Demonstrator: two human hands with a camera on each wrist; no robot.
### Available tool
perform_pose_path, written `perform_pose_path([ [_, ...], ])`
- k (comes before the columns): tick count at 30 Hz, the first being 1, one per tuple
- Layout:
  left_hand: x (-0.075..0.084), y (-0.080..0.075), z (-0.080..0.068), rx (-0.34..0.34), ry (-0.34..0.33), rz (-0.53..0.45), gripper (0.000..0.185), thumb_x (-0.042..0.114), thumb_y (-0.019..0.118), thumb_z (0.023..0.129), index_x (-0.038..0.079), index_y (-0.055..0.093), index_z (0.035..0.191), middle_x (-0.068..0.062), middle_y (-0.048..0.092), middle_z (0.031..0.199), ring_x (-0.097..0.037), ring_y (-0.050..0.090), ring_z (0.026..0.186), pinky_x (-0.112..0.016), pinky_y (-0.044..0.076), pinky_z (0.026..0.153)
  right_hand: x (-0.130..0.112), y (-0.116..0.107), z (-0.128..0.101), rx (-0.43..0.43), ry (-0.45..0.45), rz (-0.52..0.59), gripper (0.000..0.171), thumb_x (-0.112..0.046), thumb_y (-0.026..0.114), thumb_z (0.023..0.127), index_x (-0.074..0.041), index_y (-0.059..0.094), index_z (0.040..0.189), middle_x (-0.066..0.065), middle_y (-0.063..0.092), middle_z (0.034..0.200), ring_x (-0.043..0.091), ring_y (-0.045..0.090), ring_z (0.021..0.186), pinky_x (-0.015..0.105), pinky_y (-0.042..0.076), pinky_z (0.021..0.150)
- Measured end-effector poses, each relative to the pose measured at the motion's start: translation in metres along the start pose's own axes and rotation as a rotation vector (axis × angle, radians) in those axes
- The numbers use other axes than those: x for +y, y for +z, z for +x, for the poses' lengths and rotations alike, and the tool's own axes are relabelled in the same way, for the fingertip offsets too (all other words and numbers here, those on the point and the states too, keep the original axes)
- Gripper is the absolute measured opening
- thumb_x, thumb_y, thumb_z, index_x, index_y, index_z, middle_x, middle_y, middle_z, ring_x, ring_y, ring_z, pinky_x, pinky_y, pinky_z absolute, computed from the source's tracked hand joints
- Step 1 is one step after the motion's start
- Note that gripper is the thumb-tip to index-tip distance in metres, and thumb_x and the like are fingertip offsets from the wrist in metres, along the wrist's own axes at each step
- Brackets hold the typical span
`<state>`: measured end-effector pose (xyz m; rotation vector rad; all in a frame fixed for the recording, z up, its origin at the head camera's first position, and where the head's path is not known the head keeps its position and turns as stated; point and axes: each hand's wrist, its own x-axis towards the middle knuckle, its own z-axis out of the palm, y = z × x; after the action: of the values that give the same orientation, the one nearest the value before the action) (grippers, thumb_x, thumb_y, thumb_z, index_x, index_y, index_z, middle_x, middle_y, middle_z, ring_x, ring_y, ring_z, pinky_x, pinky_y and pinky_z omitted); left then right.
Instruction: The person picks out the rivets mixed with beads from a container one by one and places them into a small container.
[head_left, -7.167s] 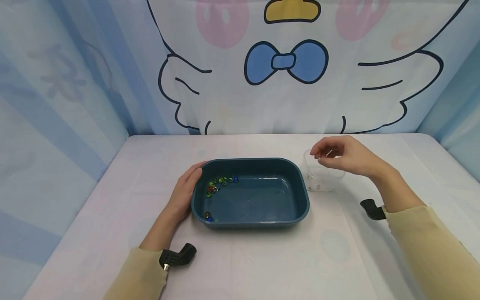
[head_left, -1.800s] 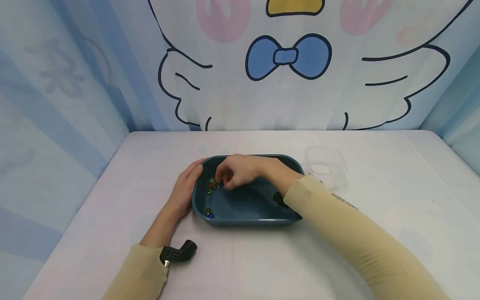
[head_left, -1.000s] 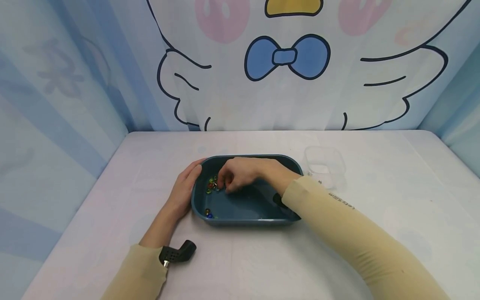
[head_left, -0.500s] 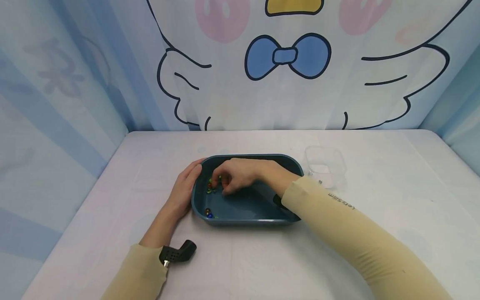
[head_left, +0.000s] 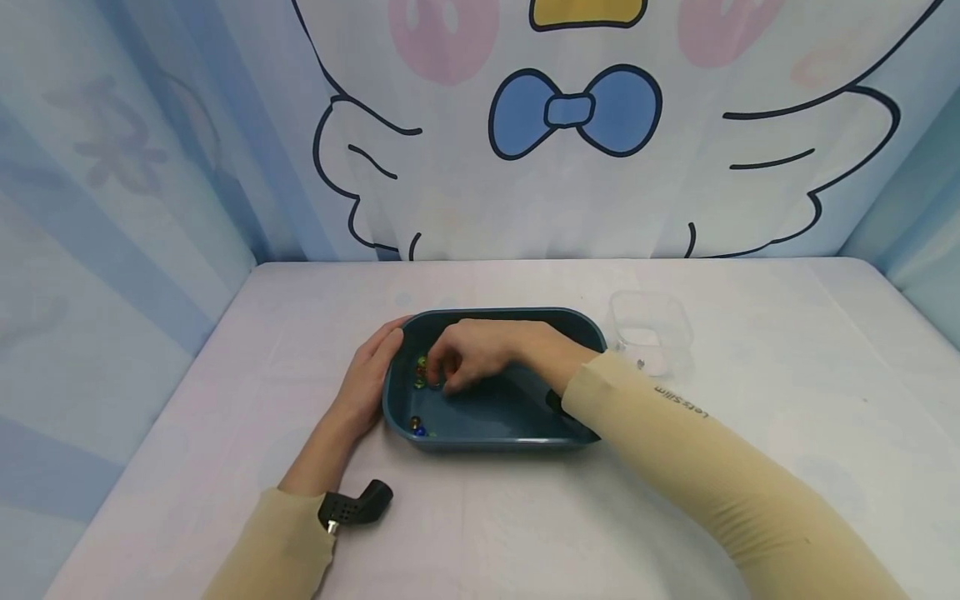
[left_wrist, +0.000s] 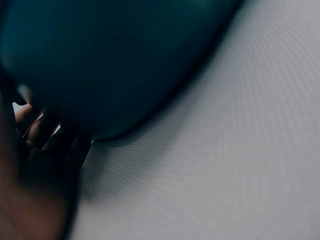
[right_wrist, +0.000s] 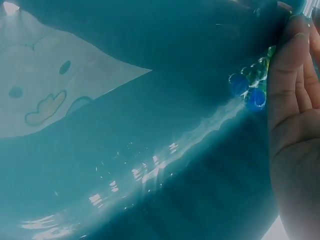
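A teal basin [head_left: 517,408] holding shallow water stands mid-table. Several coloured glass marbles [head_left: 420,372] lie at its far left, and two more marbles [head_left: 416,428] sit in its front left corner. My right hand [head_left: 467,357] is inside the basin, fingers curled down onto the far marbles; whether they pinch one is hidden. In the right wrist view, the right hand [right_wrist: 295,125] reaches beside blue and green marbles [right_wrist: 248,91] against the basin wall [right_wrist: 150,160]. My left hand [head_left: 369,379] rests flat against the basin's left outer wall, its fingers [left_wrist: 36,131] touching the basin [left_wrist: 115,60].
A clear plastic cup [head_left: 651,330] stands just right of the basin's far corner. A pale cloth covers the table [head_left: 525,517]. A cartoon curtain closes off the back, blue curtains the sides. A black camera mount [head_left: 356,506] sits on my left wrist.
Since seven seconds ago my right hand has left the cup and reached into the basin. Over the last second its fingers shift slightly among the marbles. The left hand has stayed put.
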<state>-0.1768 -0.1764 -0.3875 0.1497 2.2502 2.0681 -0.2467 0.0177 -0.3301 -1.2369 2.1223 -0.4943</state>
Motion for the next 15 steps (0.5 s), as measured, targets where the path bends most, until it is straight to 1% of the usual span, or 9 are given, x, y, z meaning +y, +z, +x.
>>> perform_pose_path([
  [8,-0.0008,-0.0005,0.0004,0.006,0.000,0.012,0.049,0.034,0.034,0.111,0.006,0.044,0.150,-0.010,0.047,0.151,-0.022,0.038,0.142,-0.042,0.026,0.118,0.0008,0.0000,0.0013,-0.006,0.025,-0.014,0.008,-0.010,0.073,0.092,-0.013,0.073,0.099,-0.004,0.065,0.084,0.011,0.059,0.078,0.023,0.049,0.071],
  [15,-0.0023,-0.0016,0.0012,0.006,0.005,0.020,0.049,0.035,0.035,0.111,0.007,0.045,0.150,-0.010,0.047,0.151,-0.023,0.038,0.142,-0.044,0.026,0.118,0.0001,-0.0002,0.0008,-0.003,0.055,-0.041,0.005,-0.010,0.074,0.091,-0.014,0.072,0.094,-0.005,0.065,0.084,0.011,0.058,0.078,0.024,0.048,0.072],
])
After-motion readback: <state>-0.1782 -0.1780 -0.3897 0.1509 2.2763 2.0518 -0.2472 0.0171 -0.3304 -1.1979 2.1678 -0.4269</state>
